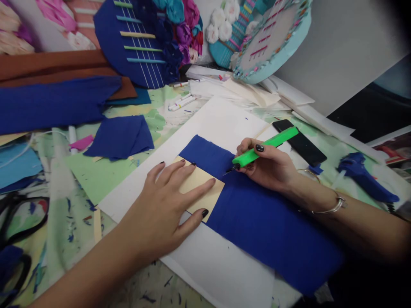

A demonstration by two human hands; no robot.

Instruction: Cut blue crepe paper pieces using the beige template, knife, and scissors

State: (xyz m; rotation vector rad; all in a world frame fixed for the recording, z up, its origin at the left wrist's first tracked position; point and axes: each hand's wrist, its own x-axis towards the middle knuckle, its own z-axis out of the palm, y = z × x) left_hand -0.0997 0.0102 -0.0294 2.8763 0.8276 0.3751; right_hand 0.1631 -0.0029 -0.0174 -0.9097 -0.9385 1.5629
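Note:
My left hand [171,201] lies flat with its fingers spread, pressing a pale yellow paper square [213,190] onto a long strip of blue crepe-like paper [257,226]. In my right hand [271,164] is a thick green pen [266,147], gripped between thumb and fingers. Its thin dark tip points down at the blue strip, close to the upper right edge of the yellow square; whether it touches cannot be made out. Beneath the strip is a large white sheet [221,115].
A black phone [302,143] and a blue glue gun [366,177] lie to the right. Folded blue paper [120,137] and black-handled scissors [25,218] are at the left. Decorated round pieces, including a dark blue one [112,47], stand behind, near several markers [183,102].

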